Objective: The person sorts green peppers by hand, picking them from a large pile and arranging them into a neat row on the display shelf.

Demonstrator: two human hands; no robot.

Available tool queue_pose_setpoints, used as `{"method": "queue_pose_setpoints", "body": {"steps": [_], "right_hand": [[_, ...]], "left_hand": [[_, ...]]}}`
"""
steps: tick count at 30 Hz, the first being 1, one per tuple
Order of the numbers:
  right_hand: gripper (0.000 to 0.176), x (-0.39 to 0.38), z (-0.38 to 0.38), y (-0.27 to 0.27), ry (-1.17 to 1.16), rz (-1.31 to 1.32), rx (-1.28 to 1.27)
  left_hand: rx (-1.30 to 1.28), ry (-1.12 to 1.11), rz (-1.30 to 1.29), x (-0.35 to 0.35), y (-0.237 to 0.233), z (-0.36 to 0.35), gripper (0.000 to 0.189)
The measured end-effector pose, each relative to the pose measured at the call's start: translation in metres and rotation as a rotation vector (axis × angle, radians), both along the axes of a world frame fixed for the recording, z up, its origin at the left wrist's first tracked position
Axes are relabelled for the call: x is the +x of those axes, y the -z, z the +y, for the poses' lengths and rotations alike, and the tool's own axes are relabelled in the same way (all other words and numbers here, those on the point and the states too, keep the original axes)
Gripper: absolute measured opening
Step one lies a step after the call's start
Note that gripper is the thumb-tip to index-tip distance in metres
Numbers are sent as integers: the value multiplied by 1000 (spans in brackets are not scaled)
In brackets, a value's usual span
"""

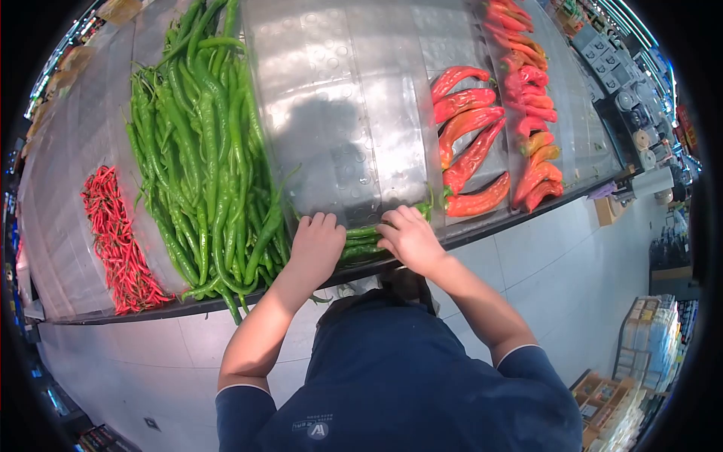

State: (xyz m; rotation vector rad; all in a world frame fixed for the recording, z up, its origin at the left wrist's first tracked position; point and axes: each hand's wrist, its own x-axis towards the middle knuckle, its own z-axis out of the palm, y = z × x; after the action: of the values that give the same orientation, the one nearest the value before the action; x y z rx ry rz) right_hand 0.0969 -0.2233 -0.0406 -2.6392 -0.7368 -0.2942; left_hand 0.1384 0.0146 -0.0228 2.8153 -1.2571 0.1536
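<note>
Several long green peppers lie crosswise at the front edge of the display table, between my two hands. My left hand is closed over their left end, its fingers bent and close together. At their right part, my right hand has its fingers curled onto the peppers; its fingertips are partly hidden. Just left of my left hand is a big pile of long green peppers, mostly lying lengthwise, with some tips over the edge.
Small red chilies form a strip at the far left. Large red peppers lie in a column to the right, with another row of red peppers beyond a clear divider. A dark rim edges the table. Stacked boxes stand lower right.
</note>
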Motion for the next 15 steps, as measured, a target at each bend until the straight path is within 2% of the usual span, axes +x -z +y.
{"method": "queue_pose_setpoints", "body": {"steps": [1, 3, 5, 7, 11, 13, 15], "right_hand": [[27, 2, -5, 0, 0, -1, 1], [26, 8, -11, -1, 114, -40, -224], [22, 15, -13, 0, 126, 3, -200], [19, 21, -11, 4, 109, -58, -309], [19, 19, -11, 2, 61, -28, -271], [24, 13, -13, 1, 46, -25, -130], [29, 8, -13, 0, 38, 6, -72]], "left_hand": [[-7, -1, 33, 2, 4, 0, 16], [-13, -1, 68, 3, 7, 0, 17], [18, -18, 95, 3, 5, -2, 21], [20, -46, 82, 2, -10, -6, 20], [12, -56, 100, -3, -12, -4, 18], [-9, -69, 177, -10, -19, -2, 20], [-256, -3, 59, -19, -24, 3, 25]]}}
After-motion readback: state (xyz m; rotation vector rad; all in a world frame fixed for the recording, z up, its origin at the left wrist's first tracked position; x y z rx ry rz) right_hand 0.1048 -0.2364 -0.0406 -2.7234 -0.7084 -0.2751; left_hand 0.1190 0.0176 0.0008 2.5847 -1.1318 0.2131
